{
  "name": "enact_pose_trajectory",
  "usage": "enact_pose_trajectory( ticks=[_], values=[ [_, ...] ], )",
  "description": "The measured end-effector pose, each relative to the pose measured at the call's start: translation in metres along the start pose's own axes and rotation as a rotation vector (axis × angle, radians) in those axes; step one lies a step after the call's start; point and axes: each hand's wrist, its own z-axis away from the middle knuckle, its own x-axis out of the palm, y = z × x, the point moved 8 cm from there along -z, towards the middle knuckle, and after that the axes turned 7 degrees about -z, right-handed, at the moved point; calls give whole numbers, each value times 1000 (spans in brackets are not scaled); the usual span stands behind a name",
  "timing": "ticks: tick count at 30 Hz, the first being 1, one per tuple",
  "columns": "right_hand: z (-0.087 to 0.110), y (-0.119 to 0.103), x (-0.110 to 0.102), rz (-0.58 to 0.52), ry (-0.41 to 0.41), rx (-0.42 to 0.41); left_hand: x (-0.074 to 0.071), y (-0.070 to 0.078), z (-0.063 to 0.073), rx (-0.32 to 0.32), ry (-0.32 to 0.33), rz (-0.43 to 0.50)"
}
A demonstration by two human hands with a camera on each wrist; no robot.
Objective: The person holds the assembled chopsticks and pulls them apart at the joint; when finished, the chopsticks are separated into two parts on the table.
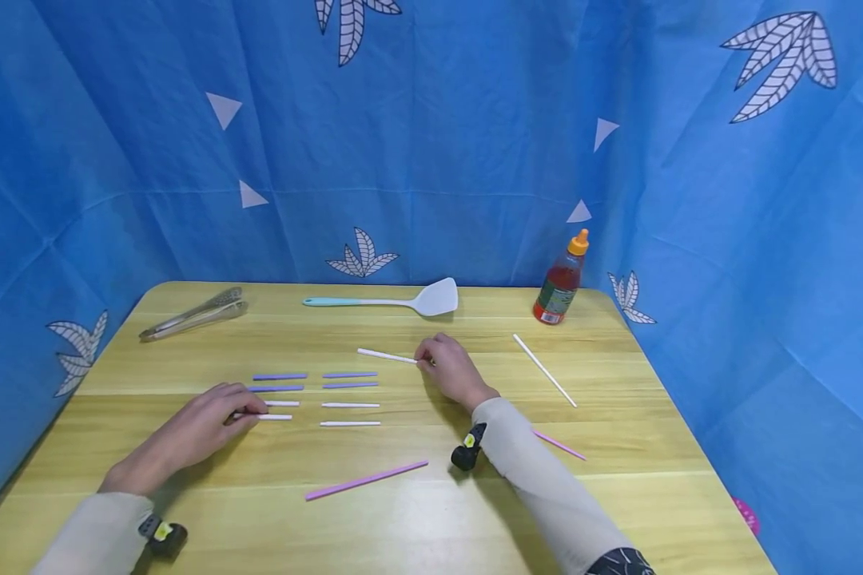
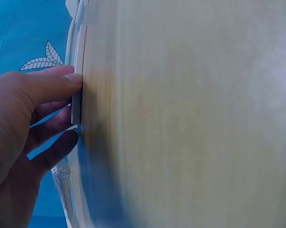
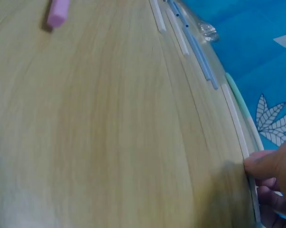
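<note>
My left hand (image 1: 212, 419) pinches a short white straw (image 1: 276, 417) between thumb and fingers, at the left end of the piece. In the left wrist view the thumb presses along this straw (image 2: 77, 107). Just behind it lies another short white straw (image 1: 284, 403), partly hidden by the fingers. At the middle of the table my right hand (image 1: 455, 369) pinches the right end of a longer white straw (image 1: 386, 355). The right wrist view shows that straw (image 3: 235, 121) running away from the thumb and fingertips.
Short purple straws (image 1: 279, 376) and white pieces (image 1: 350, 424) lie in two columns. Pink straws (image 1: 367, 481) lie in front and by the right sleeve. A white straw (image 1: 544, 370) slants at right. Tongs (image 1: 194, 314), a spatula (image 1: 435, 298) and a sauce bottle (image 1: 557, 287) stand farther back.
</note>
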Motion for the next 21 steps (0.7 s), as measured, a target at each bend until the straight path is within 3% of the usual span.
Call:
enact_pose_trajectory(
  ticks=[5, 9, 17, 21],
  values=[
    [0, -10, -3, 23, 25, -31, -4, 1, -1, 8, 7, 17],
    [1, -29, -7, -1, 42, -78, -16, 7, -4, 27, 40, 18],
    [17, -94, 4, 37, 9, -349, -43, 37, -15, 102, 178, 32],
    [27, -117, 17, 63, -31, -416, -47, 55, -18, 156, 201, 29]
  ],
)
